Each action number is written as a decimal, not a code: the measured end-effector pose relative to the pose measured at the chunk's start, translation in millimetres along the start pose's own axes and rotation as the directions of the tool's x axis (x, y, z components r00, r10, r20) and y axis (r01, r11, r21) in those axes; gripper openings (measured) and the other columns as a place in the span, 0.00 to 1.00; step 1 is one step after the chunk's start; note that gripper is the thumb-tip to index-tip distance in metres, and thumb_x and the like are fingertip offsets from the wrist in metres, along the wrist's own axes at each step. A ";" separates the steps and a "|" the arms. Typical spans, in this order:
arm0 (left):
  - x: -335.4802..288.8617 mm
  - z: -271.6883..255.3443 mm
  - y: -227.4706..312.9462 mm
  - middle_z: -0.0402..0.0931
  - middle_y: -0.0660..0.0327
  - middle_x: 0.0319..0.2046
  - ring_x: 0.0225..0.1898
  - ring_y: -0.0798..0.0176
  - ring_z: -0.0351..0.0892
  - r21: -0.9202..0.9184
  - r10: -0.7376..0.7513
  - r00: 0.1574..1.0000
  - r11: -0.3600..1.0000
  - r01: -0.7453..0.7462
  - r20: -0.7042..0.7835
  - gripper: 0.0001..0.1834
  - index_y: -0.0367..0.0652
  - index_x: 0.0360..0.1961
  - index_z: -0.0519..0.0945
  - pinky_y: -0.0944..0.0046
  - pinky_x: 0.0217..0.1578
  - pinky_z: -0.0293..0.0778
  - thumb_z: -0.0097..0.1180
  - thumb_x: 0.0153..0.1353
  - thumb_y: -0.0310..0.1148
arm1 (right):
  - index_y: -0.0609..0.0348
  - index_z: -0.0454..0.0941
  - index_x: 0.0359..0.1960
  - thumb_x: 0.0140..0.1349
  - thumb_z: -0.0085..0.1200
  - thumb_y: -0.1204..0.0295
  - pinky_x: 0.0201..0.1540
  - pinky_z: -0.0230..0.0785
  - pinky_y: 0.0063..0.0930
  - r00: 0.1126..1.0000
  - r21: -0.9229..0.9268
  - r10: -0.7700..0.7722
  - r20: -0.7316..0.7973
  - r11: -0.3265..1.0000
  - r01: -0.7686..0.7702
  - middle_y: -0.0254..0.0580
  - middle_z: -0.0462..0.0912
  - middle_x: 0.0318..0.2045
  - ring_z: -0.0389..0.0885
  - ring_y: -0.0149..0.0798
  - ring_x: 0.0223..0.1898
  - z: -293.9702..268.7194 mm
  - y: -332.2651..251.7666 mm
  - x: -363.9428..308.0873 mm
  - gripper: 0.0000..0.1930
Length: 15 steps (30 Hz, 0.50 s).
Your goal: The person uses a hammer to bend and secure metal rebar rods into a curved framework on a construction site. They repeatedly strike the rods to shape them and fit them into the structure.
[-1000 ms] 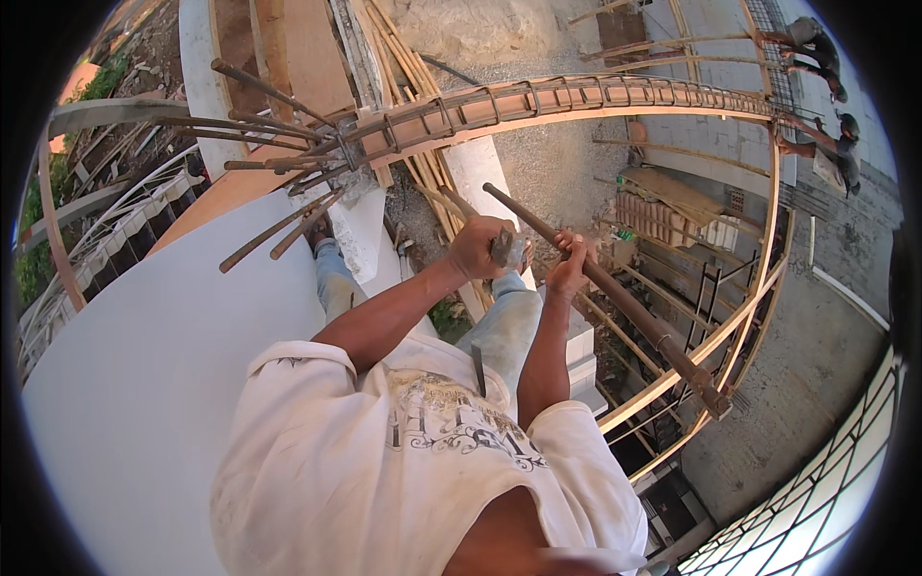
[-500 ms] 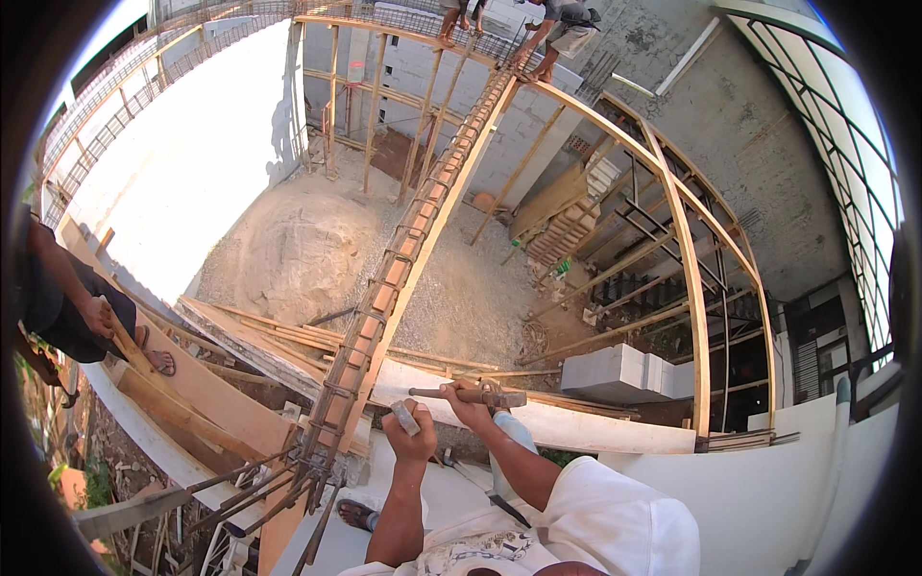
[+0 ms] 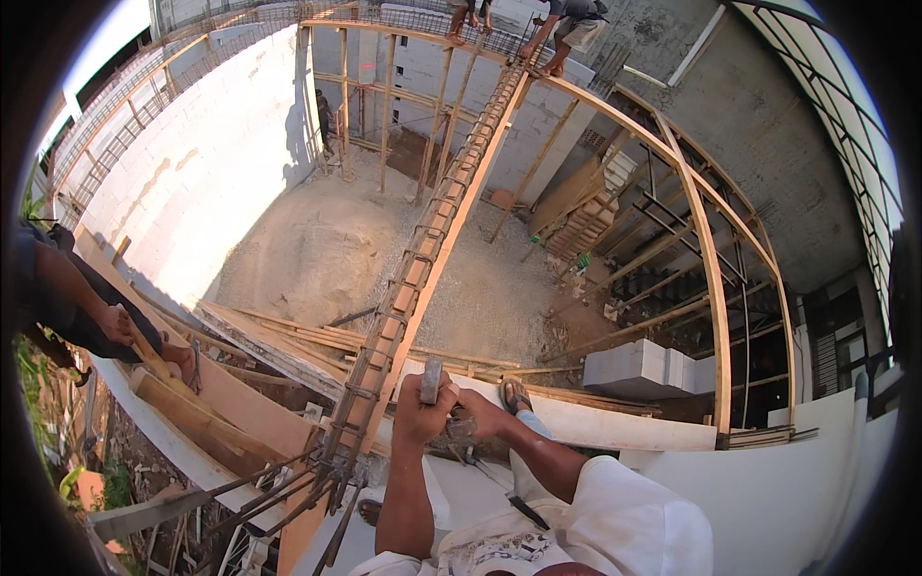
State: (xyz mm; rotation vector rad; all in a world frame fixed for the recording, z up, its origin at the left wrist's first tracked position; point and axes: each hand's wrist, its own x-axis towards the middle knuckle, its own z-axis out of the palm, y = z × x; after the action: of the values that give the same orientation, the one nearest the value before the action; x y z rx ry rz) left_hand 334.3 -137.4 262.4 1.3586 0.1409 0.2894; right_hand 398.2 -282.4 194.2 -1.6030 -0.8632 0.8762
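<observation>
My left hand (image 3: pixel 420 413) is closed around a short grey block (image 3: pixel 432 380), shaped like a hammer head; any handle is hidden in the fist. Close beside it, my right hand (image 3: pixel 480 415) is also closed, on a wooden-handled tool that the fingers now mostly cover. Both hands are in front of my lap, right of the beam's rebar cage (image 3: pixel 384 322). A thin tool with a black handle (image 3: pixel 526 512) is by my white clothing. My sandaled foot (image 3: pixel 517 396) rests on the white wall top beyond the right hand.
Rebar ends (image 3: pixel 298 480) stick out at the beam's near end. A worker (image 3: pixel 115 322) stands left, holding timber; others (image 3: pixel 567 29) crouch at the far end. A sand heap (image 3: pixel 317 230) lies below. Timber framing (image 3: pixel 706 278) and pale blocks (image 3: pixel 639 370) are right.
My hands have come together: the left has risen rightward with the grey block turned upright, and the right has turned, hiding its wooden-handled tool. The view has shifted slightly.
</observation>
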 end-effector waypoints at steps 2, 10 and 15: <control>13.6 -0.1 5.9 0.64 0.70 0.13 0.18 0.77 0.61 0.053 0.001 0.998 0.999 -0.005 0.060 0.13 0.41 0.15 0.68 0.69 0.19 0.58 0.54 0.55 0.26 | 0.60 0.69 0.51 0.47 0.62 0.65 0.50 0.65 0.33 0.999 -0.130 -0.018 -0.040 0.991 0.013 0.43 0.76 0.44 0.75 0.37 0.46 0.8 24.3 7.6 0.28; 15.8 -26.1 -11.8 0.76 0.61 0.29 0.35 0.63 0.75 -0.234 -0.095 0.931 0.954 0.186 0.352 0.38 0.35 0.42 0.76 0.63 0.38 0.69 0.67 0.43 0.60 | 0.63 0.69 0.48 0.64 0.49 0.68 0.49 0.67 0.31 0.949 -0.208 -0.054 -0.311 0.978 -0.013 0.44 0.76 0.42 0.74 0.35 0.46 41.3 58.5 9.4 0.15; -16.5 -67.9 -94.5 0.76 0.57 0.37 0.43 0.63 0.75 -0.479 -0.287 0.913 0.869 0.121 -0.291 0.34 0.35 0.44 0.72 0.64 0.47 0.68 0.62 0.52 0.58 | 0.61 0.62 0.44 0.63 0.45 0.75 0.53 0.67 0.37 0.830 -0.064 -0.087 -0.551 0.996 0.062 0.48 0.76 0.38 0.76 0.41 0.43 68.0 21.6 4.9 0.09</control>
State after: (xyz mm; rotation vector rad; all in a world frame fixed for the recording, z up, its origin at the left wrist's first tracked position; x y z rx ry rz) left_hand 312.1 -95.5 155.0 0.8053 0.4914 0.3579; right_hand 342.8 -251.3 161.3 -1.7209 -0.5227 0.2963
